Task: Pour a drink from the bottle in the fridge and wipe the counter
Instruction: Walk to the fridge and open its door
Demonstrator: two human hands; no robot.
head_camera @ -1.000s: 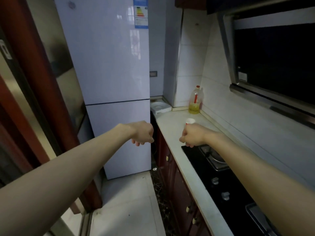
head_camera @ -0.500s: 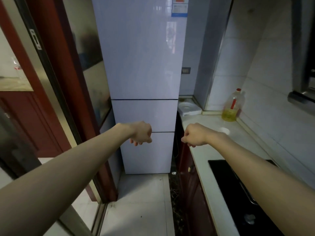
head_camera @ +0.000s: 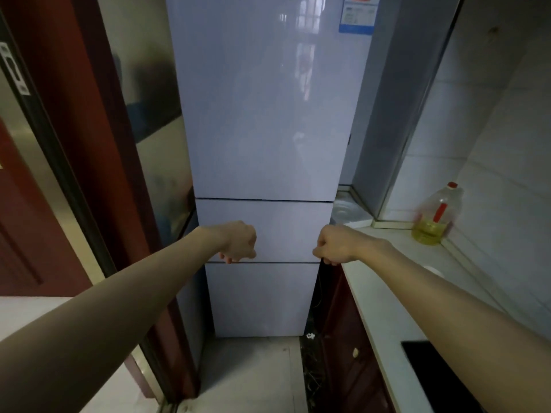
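The tall pale fridge [head_camera: 268, 114] stands straight ahead with all three of its doors closed. Both my arms reach toward it at the level of the middle door. My left hand [head_camera: 238, 241] is curled in a fist in front of that door and holds nothing. My right hand [head_camera: 334, 245] is also a fist holding nothing, at the fridge's right edge where the white counter [head_camera: 375, 293] begins. A small white cup [head_camera: 432, 270] stands on the counter, mostly hidden behind my right forearm. No drink bottle shows.
A plastic bottle of yellow oil [head_camera: 437, 219] stands in the counter's back corner by the tiled wall. A white object [head_camera: 348, 211] lies beside the fridge. A black hob [head_camera: 423, 371] is set into the counter near me. Red-brown door frame [head_camera: 98, 144] on the left.
The view has swung left and closer to the fridge. My right hand has come off the cup, which stays on the counter, and moved left to the fridge's edge.
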